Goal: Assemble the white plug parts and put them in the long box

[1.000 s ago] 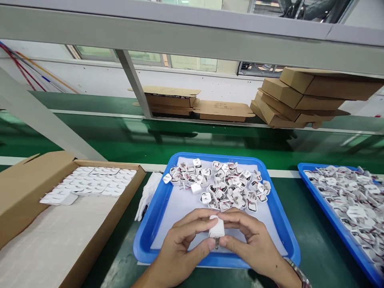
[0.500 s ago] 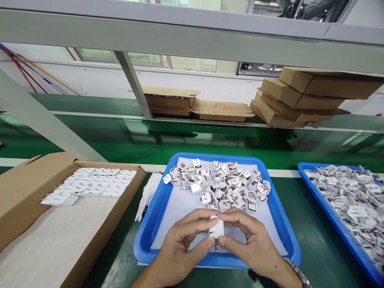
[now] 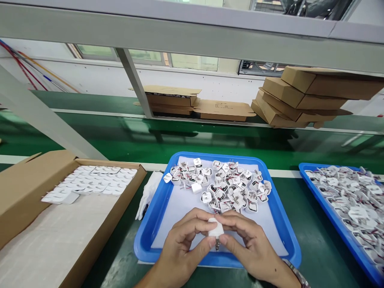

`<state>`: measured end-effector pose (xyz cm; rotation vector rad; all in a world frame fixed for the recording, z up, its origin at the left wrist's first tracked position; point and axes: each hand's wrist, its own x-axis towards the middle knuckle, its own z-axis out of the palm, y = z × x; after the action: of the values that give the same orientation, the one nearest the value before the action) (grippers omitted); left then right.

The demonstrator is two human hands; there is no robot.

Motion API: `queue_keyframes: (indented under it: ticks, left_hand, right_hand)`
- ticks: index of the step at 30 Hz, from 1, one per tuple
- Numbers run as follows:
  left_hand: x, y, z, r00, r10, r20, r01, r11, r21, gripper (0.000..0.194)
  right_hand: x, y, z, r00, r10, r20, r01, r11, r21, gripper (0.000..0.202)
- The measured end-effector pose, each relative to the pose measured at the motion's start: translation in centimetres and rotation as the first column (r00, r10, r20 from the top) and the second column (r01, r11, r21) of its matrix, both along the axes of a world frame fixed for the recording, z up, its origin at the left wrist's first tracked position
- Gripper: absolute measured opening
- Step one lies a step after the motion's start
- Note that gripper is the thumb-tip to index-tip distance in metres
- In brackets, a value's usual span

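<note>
Between my two hands is a small white plastic housing (image 3: 216, 229) with metal prongs pointing down toward me. My left hand (image 3: 187, 244) pinches its left side with thumb and fingers. From the right, my right hand (image 3: 247, 242) grips the same piece, its thumb close to the prongs. Both hands are over the front part of a blue tray (image 3: 141, 240) lined with white paper. Behind them in the tray lies a pile of similar white housings (image 3: 234, 186), some open with red and black wires showing.
An open cardboard box (image 3: 99, 236) on the left holds rows of white pieces. A white glove (image 3: 148, 194) lies between box and tray. On the right is a second blue tray (image 3: 333, 212) full of white parts. Cardboard boxes (image 3: 324, 92) are stacked behind, beyond a metal frame (image 3: 136, 80).
The white housing has tilted slightly between my fingers, and my right fingers have shifted a little left over its top. Both hands still hold it.
</note>
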<state>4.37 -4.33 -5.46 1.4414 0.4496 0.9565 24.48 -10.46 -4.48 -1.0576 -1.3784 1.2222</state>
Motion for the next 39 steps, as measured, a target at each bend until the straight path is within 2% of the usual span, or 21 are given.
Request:
queue_keyframes:
  ticks: [5,10,13,17,24,29,39]
  left_hand:
    - [0.1,0.0,-0.1,0.999,-0.005,0.034,0.005,1.0,-0.01,0.028]
    - [0.4,0.2,0.1,0.998,-0.032,0.045,0.038,0.992,-0.123,0.024]
    - [0.6,0.4,0.2,1.0,-0.004,0.012,0.006,0.99,-0.138,0.022]
    - [0.4,0.8,0.4,0.998,0.03,-0.063,-0.038,0.991,-0.131,0.026]
    - [0.0,1.0,0.6,0.995,-0.082,-0.05,0.07,0.977,-0.203,0.041]
    - [0.6,0.9,0.6,0.999,-0.044,-0.006,0.043,0.988,-0.15,0.03]
    - [0.4,0.4,-0.3,1.0,-0.018,0.02,0.02,0.995,-0.095,0.031]
  right_hand:
    - [-0.3,0.1,0.0,0.999,-0.036,0.015,0.036,0.999,0.018,0.037]
    - [-0.2,0.2,0.1,0.999,-0.039,-0.007,0.039,0.998,-0.054,0.03]
    - [-0.1,0.2,0.1,0.999,-0.054,-0.003,0.054,0.995,-0.079,0.029]
    - [0.3,0.3,0.2,0.999,-0.027,0.032,0.031,0.99,-0.135,0.037]
    - [0.4,0.4,0.1,0.997,-0.003,0.079,0.008,0.998,-0.069,0.042]
    - [0.1,0.3,0.0,0.999,-0.009,0.039,0.011,0.999,-0.032,0.042]
    - [-0.9,0.1,-0.7,0.995,-0.097,0.003,0.097,0.995,-0.02,0.038]
